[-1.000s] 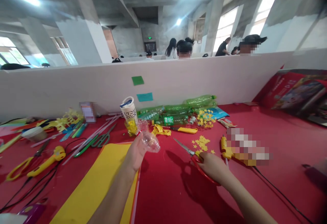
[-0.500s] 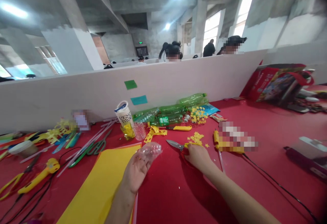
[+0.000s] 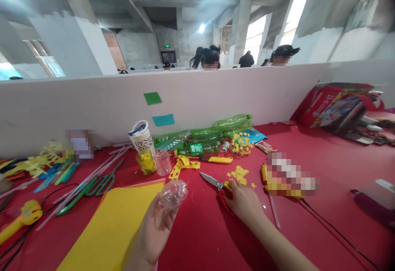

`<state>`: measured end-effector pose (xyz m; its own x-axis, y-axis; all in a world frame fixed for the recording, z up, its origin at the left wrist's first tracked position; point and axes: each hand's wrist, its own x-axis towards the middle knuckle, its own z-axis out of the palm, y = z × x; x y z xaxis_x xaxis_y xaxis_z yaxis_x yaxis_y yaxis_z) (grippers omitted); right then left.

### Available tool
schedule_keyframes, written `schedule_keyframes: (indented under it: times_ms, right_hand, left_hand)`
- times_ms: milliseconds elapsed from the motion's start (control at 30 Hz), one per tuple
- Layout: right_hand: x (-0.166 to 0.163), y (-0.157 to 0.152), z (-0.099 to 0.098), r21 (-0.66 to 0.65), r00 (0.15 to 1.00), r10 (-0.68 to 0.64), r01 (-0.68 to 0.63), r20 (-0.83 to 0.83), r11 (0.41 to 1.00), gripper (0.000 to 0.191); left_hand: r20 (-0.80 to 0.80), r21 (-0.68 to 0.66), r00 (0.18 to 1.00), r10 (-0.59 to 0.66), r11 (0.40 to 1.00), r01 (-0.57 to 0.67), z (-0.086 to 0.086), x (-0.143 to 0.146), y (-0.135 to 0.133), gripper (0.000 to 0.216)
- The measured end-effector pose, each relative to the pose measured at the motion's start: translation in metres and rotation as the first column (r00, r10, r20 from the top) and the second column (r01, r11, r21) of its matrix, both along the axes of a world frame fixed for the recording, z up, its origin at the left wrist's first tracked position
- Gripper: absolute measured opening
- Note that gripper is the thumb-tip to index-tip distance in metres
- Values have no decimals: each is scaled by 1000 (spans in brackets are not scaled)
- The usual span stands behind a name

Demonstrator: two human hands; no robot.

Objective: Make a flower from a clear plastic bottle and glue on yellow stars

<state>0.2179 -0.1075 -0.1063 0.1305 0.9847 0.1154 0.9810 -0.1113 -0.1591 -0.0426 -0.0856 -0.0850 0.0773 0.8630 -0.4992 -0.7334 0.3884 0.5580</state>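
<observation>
My left hand (image 3: pixel 154 227) is raised over the red table (image 3: pixel 308 230), its fingertips closed on a clear cut piece of plastic bottle (image 3: pixel 173 193). My right hand (image 3: pixel 245 203) rests on the table, fingers curled round the red handles of a pair of scissors (image 3: pixel 216 182), whose silver blades point left and lie on the cloth. Small yellow paper stars (image 3: pixel 239 174) are scattered just beyond the scissors.
A yellow sheet (image 3: pixel 108 230) lies under my left arm. Green plastic bottles (image 3: pixel 212 133), a paper cup (image 3: pixel 141 139), a yellow utility knife (image 3: pixel 219 160), green scissors (image 3: pixel 101 182) and a yellow glue gun (image 3: pixel 21 217) lie about. A white partition (image 3: pixel 216 94) backs the table; people sit beyond it.
My left hand has turned and drawn the clear piece nearer to me. My right hand stays on the scissors. The view has shifted slightly.
</observation>
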Motion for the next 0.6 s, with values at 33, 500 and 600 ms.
schedule_keyframes:
  times_ms: [33, 500, 600]
  right_hand:
    - [1, 1, 0, 16, 1000, -4, 4, -8, 1000, 16]
    - [-27, -19, 11, 262, 790, 330, -221, -518, 940, 30]
    - [-53, -30, 4, 299, 611, 425, -304, -667, 905, 40]
  left_hand:
    - [7, 0, 1000, -9, 1000, 9, 0, 1, 0, 26]
    - [99, 174, 981, -168, 973, 149, 6, 21, -23, 25]
    - [99, 178, 943, -317, 938, 297, -3, 44, -40, 29]
